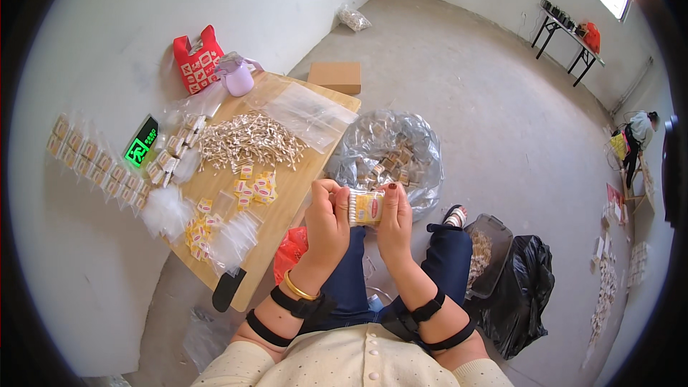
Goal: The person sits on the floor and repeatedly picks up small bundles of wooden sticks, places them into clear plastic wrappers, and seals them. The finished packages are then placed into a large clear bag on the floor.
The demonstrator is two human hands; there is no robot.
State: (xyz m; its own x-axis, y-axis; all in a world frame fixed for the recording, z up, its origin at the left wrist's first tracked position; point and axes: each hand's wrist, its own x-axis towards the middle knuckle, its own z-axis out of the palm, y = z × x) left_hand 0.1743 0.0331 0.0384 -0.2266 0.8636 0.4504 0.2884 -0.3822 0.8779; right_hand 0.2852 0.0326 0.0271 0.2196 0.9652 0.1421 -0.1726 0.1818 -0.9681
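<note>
Between both hands, above my lap, is a small clear packet of cotton swabs [366, 208] with a yellow-and-white label card. My left hand [327, 223] pinches its left end, fingers curled. At the other end my right hand [395, 223] grips the packet with the thumb up along its edge. To the left, a wooden table [279, 204] bears a heap of loose cotton swabs [251, 142]. Yellow label cards [256, 188] lie in front of that heap, and more cards [201, 233] sit beside clear plastic sleeves [233, 240].
Just beyond my hands stands a large clear bag [426, 147] of filled packets. A cardboard box [335, 77] lies past the table. Right of my legs are a grey bin of swabs [494, 244] and a black bag [517, 301]. Another person [634, 140] is at the far right.
</note>
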